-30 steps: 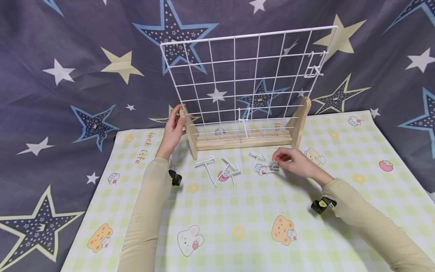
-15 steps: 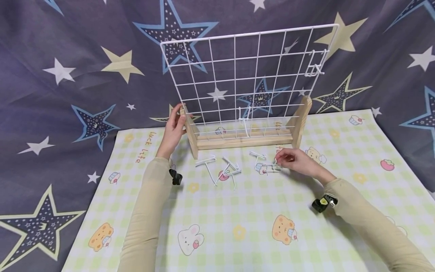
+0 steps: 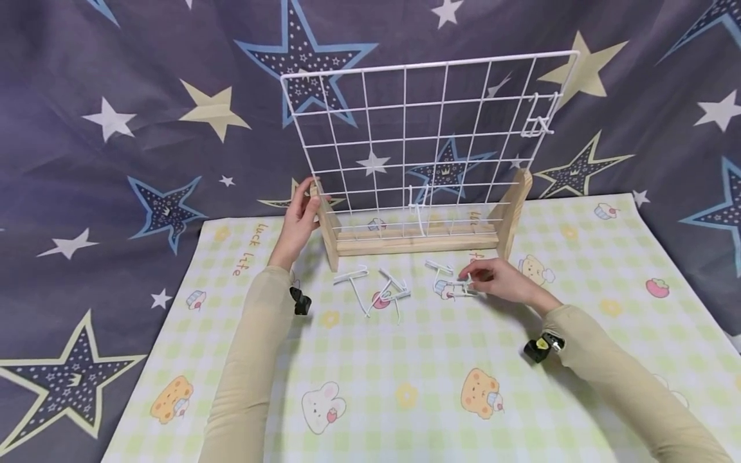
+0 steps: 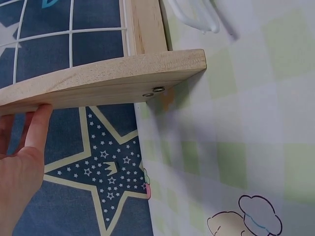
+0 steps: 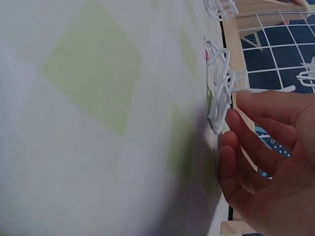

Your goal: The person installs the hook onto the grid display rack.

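A white wire grid rack (image 3: 405, 67) stands on wooden feet at the back of the table. With thumb and fingers my left hand (image 3: 296, 225) holds the upper edge of its left wooden side panel (image 3: 327, 225); the left wrist view shows a digit against that wooden panel (image 4: 133, 76). Low over the table, my right hand (image 3: 499, 280) pinches a white wire hook (image 3: 465, 294) between thumb and fingers. Close up, the hook (image 5: 220, 98) overlaps other white wire, so its exact outline is hard to tell. Another hook (image 3: 440, 266) lies just left of it.
More white wire hooks (image 3: 359, 296) lie before the rack's left half. One hook (image 3: 421, 222) hangs low on the grid's middle, and a white wire piece (image 3: 535, 125) hangs at its upper right. A star-patterned cloth (image 3: 116, 270) rises behind the checked tablecloth (image 3: 405, 347).
The right hand has shifted slightly left and lower over the hook, its fingers now closer round it. My left hand stays on the panel. The whole view has tilted a little.
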Tool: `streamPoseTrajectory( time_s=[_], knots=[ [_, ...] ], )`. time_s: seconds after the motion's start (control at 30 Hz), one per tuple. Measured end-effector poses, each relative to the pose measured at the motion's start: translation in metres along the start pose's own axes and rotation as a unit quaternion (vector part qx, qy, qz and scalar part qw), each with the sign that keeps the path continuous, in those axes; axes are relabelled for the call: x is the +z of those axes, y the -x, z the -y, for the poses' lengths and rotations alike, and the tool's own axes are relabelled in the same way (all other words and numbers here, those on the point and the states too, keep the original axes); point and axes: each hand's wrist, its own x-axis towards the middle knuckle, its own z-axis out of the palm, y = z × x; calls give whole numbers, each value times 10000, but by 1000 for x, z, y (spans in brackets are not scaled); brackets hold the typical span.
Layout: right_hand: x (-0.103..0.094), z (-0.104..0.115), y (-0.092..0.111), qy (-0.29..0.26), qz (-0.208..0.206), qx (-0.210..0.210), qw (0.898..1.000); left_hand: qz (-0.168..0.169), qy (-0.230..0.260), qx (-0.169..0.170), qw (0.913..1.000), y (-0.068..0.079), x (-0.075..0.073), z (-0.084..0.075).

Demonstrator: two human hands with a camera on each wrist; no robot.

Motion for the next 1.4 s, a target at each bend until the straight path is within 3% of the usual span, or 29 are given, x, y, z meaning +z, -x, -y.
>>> streamPoseTrajectory(
  time_s=[0.2,0.4,0.83,1.4],
  knots=[
    [2,3,-1,191,70,328,9993,5,-19,-26,10000,-3,2,0],
    [4,0,-1,123,143,340,9992,-39,-37,-68,10000,-1,1,1],
    [2,-4,5,-794,94,586,9951,-2,-37,-98,9999,0,0,0],
    [-4,0,5,-1348,-167,1010,9856,8,-47,-28,10000,0,2,-1]
  ],
)
